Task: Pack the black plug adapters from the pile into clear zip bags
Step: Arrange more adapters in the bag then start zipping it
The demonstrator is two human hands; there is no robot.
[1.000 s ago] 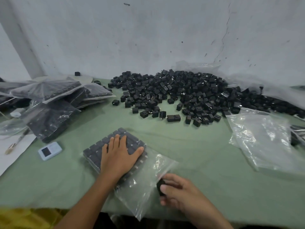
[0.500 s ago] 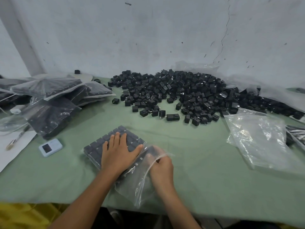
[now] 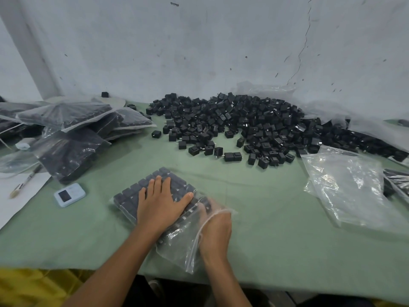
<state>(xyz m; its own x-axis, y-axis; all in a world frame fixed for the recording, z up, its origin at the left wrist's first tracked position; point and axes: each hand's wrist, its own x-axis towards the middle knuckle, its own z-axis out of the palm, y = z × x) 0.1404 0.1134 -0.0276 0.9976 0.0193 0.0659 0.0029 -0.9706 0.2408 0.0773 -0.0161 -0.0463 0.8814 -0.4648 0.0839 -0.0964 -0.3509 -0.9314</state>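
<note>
- Our left hand (image 3: 160, 203) lies flat, fingers straight, pressing the packed adapters (image 3: 130, 196) down through the zip bag (image 3: 177, 251), near centre on the table (image 3: 265, 218).
- Our right hand (image 3: 215, 231) is now wrist-deep in the bag mouth. A second ago it sat outside by the near edge, pinching one black adapter (half a second ago it was just entering).
- Its fingers are blurred behind the plastic, so we can't tell whether they still grip that adapter or have let go.
- Our read: one more piece is going into the right end of the grid. The bag looks close to full and is not sealed yet.
- The pile (image 3: 254, 127) sits far, centre to right, well apart from both hands. It is big, so plenty of work is left.
- Filled bags (image 3: 66, 134) are stacked far left, and empty bags (image 3: 345, 187) lie right, just beside the pile.
- A blue device (image 3: 69, 194) and a brush (image 3: 24, 182) lie left, away from the work.
- In the way: only slack plastic round the right hand, plus some stray adapters (image 3: 232, 156) between bag and pile.
</note>
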